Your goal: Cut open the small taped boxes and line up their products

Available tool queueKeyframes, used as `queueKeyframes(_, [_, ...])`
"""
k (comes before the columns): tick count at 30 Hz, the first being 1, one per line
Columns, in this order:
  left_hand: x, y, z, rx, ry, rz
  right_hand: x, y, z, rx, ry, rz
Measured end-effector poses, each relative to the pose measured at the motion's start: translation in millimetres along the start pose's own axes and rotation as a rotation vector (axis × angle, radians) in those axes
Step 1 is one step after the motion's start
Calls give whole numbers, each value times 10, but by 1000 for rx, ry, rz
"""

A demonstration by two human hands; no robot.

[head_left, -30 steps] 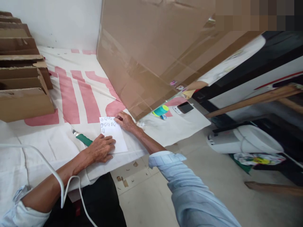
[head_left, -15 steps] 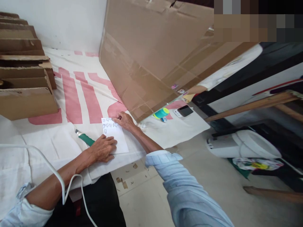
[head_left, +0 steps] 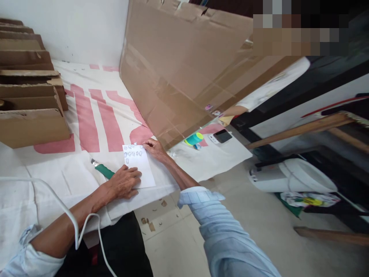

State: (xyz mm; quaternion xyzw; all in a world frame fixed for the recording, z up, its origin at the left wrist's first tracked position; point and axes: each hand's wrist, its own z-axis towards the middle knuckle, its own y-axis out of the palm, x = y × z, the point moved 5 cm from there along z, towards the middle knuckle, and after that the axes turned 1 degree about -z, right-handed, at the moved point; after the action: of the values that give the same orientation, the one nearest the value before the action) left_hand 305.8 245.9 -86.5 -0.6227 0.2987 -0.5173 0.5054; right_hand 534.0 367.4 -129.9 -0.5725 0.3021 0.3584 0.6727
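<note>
A white sheet of paper (head_left: 148, 175) lies near the front edge of the cloth-covered table. Rows of small bluish outlined shapes (head_left: 133, 154) fill its upper part; whether they are drawn or loose pieces I cannot tell. My left hand (head_left: 126, 182) rests flat on the paper's lower left, fingers stretched out. At the sheet's top right corner is my right hand (head_left: 155, 149), its thumb and fingertips pinched together. What they hold, if anything, is too small to make out. A green utility knife (head_left: 104, 170) lies just beyond my left wrist.
Folded cardboard dividers (head_left: 34, 125) stand at the left. A large cardboard sheet (head_left: 175, 73) leans across the back; another person's arm (head_left: 238, 110) shows behind it. Right of my right hand are a teal-yellow container (head_left: 194, 139) and a phone (head_left: 222, 135). A white cable (head_left: 65, 207) crosses my left forearm.
My right hand has slid slightly right from over the top row to the paper's corner, uncovering more of the outlined shapes. My left hand has stayed on the paper.
</note>
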Motion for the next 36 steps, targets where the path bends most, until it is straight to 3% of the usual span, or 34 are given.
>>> queueKeyframes(14, [-1, 3, 0, 25, 7, -6, -83, 49, -72, 21, -65, -74])
queueKeyframes(26, [-23, 66, -9, 39, 14, 12, -195, 7, 56, -192, -174, -240])
queueKeyframes(36, [-22, 70, -10, 38, 16, 11, -119, -7, -71, -108, -189, -193])
